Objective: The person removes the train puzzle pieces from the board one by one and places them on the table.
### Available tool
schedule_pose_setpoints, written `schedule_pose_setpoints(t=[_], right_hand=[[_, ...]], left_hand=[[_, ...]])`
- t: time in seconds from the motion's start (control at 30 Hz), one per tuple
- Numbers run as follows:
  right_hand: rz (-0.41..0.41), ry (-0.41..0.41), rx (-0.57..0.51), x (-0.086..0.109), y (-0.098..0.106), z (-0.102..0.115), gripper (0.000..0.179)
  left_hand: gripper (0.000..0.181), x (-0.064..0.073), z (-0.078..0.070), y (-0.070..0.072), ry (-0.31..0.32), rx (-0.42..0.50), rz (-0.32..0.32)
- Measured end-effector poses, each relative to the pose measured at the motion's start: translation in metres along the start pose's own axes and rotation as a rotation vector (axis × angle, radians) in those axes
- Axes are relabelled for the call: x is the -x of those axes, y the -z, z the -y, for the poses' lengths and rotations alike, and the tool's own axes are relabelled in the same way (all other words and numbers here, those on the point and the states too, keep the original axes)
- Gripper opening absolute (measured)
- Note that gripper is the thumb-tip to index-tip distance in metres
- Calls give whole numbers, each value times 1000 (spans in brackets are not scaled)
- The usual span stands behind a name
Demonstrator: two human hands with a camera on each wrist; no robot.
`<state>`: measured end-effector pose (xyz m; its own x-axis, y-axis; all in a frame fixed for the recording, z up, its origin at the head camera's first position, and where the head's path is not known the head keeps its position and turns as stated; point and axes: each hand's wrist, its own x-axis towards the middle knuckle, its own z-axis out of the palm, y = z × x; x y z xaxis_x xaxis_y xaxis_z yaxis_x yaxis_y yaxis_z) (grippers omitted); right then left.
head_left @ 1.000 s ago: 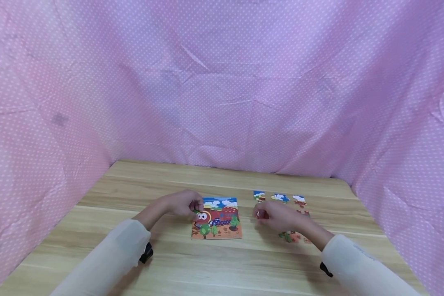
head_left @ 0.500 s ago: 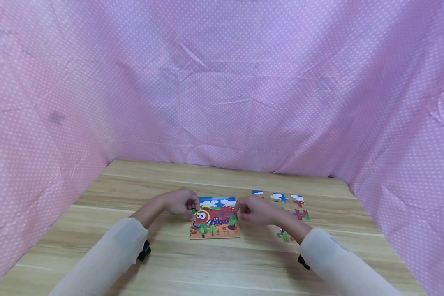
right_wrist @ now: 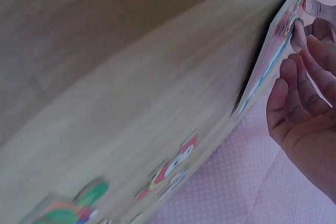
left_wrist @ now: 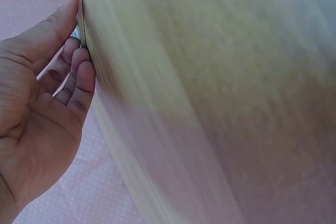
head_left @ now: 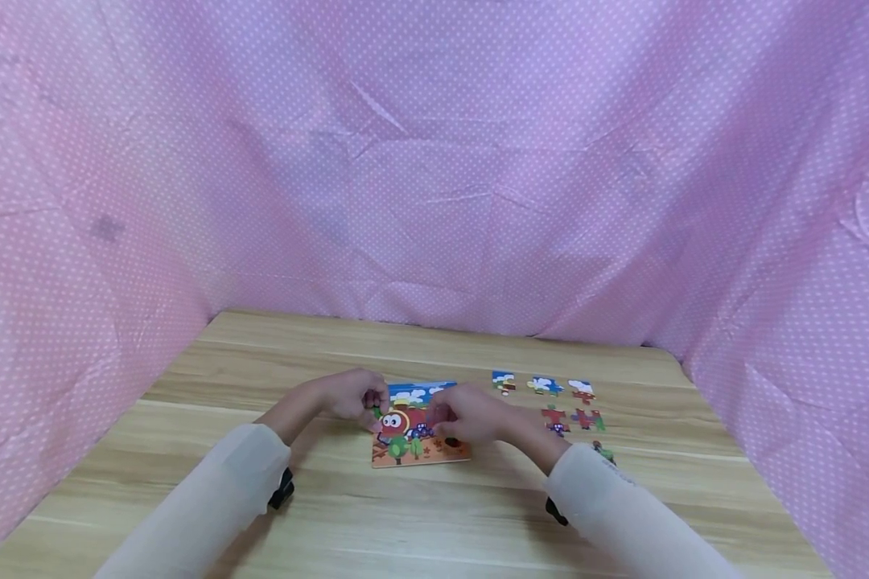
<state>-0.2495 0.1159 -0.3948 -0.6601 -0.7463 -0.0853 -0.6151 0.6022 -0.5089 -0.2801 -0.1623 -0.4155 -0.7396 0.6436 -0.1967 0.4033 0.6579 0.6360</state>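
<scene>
A square board with a red cartoon train picture (head_left: 416, 448) lies left of the table's middle in the head view. My left hand (head_left: 351, 394) grips its left edge. In the left wrist view the thumb (left_wrist: 55, 32) lies by the picture side and curled fingers (left_wrist: 84, 77) meet the board's edge. My right hand (head_left: 469, 414) reaches over the board's right half, fingers loosely bent. In the right wrist view these fingers (right_wrist: 291, 95) hang near the board's face (right_wrist: 270, 66), with no piece seen between them. The fingertips hide part of the train picture.
Several loose jigsaw pieces lie spaced out right of the board, among them a sky piece (head_left: 545, 386), a red piece (head_left: 553, 418) and a green piece (head_left: 603, 452). The wooden table (head_left: 405, 523) ends at a pink dotted cloth (head_left: 434, 201) behind.
My right hand has moved left from the loose pieces, past the board's right edge, to over the picture. My left hand stays at the left edge. The board's far right corner has shifted slightly.
</scene>
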Motion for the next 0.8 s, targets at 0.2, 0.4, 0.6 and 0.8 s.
schedule_pose_setpoints(t=[0.2,0.4,0.6,0.8], right_hand=[[41,5,-26,-13,-8,9,18],[98,31,-8,-24,-15,16,19],[111,12,-5,-31,-20,23,25],[125,13,-12,-32,-21,32,28]], left_hand=[[21,-2,3,0,-17,-2,15],[21,-1,3,3,-5,26,41],[21,-1,0,6,32,29,70],[22,-2,0,6,35,55,85]])
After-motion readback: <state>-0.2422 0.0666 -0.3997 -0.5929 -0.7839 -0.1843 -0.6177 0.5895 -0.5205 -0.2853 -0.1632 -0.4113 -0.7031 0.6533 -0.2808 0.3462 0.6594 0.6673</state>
